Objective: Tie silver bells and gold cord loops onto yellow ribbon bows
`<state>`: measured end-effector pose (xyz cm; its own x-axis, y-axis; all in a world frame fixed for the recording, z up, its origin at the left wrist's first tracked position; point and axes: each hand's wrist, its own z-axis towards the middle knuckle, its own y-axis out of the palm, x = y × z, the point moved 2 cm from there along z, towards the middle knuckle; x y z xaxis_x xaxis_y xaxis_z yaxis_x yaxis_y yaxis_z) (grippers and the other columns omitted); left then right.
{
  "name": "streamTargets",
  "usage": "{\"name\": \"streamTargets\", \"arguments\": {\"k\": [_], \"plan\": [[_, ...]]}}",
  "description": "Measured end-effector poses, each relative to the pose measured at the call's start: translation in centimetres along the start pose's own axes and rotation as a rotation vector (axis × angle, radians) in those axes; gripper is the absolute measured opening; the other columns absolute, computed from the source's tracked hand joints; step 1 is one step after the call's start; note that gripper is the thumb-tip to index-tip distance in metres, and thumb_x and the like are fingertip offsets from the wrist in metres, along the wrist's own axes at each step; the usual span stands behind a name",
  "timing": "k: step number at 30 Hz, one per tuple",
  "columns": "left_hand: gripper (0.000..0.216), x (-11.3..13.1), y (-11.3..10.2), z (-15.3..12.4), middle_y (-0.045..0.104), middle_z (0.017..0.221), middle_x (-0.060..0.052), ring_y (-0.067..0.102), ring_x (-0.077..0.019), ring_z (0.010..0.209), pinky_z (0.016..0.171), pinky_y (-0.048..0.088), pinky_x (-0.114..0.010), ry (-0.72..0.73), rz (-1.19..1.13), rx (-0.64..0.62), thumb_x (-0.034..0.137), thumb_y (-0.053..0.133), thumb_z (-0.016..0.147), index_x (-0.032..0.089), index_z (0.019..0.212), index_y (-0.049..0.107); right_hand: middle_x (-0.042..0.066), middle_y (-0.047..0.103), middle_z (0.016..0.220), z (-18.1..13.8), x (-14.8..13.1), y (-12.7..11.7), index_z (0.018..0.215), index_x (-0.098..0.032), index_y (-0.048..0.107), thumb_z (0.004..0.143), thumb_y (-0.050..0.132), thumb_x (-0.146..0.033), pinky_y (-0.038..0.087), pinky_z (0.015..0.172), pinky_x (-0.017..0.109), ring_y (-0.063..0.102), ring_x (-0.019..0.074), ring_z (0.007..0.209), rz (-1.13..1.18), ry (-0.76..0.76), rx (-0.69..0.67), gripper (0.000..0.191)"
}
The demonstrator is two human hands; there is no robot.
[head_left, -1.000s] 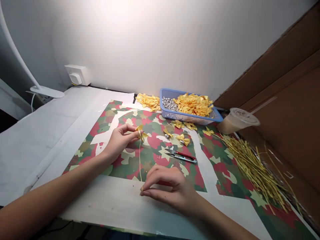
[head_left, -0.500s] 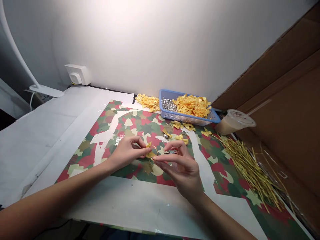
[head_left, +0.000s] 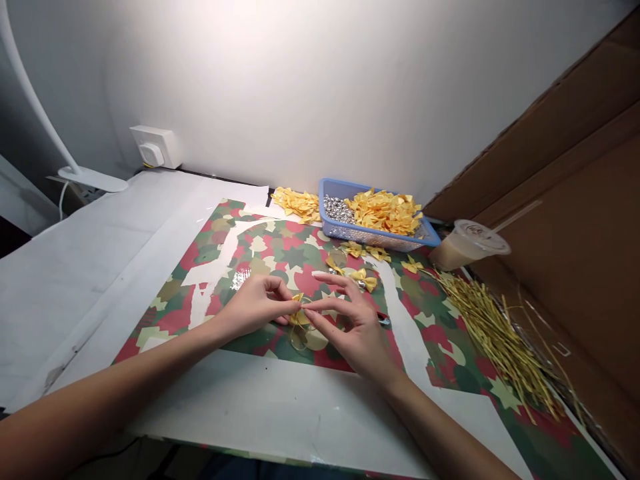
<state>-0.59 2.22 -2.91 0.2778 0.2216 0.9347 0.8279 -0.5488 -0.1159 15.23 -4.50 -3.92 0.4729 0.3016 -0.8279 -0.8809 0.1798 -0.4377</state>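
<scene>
Low over the patterned sheet, my left hand (head_left: 263,301) pinches a yellow ribbon bow (head_left: 299,317) between thumb and fingers. A thin gold wire tie loops below the bow. My right hand (head_left: 350,323) meets it from the right, thumb and index finger closed on the wire, its other fingers lifted and apart. The two hands' fingertips nearly touch and partly hide the bow. Just beyond the right hand lie a bow with a silver bell (head_left: 364,280) and another yellow bow (head_left: 334,265). A small dark tool (head_left: 383,319) is mostly covered by that hand.
A blue basket (head_left: 380,237) at the back holds silver bells and yellow bows, with a heap of bows (head_left: 296,203) beside it. Gold wire ties (head_left: 500,340) lie at right, near a lidded cup (head_left: 467,245) with a straw. Cardboard (head_left: 565,173) walls the right side.
My right hand has turned and flattened, with its fingers nearer the left thumb. The wire loop now hangs lower below the bow. The dark tool has come into sight beside the right hand.
</scene>
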Motion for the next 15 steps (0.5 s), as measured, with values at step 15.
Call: {"name": "streamTargets", "arguments": {"k": [15], "plan": [[0.015, -0.2, 0.23, -0.08, 0.064, 0.061, -0.001, 0.064, -0.0127, 0.058, 0.056, 0.055, -0.022, -0.004, 0.05, -0.021, 0.02, 0.073, 0.063, 0.016, 0.057, 0.059, -0.001, 0.052, 0.068, 0.29, 0.56, -0.45, 0.076, -0.022, 0.064, 0.082, 0.061, -0.045, 0.039, 0.046, 0.023, 0.043, 0.0104, 0.055, 0.404, 0.249, -0.009, 0.025]]}}
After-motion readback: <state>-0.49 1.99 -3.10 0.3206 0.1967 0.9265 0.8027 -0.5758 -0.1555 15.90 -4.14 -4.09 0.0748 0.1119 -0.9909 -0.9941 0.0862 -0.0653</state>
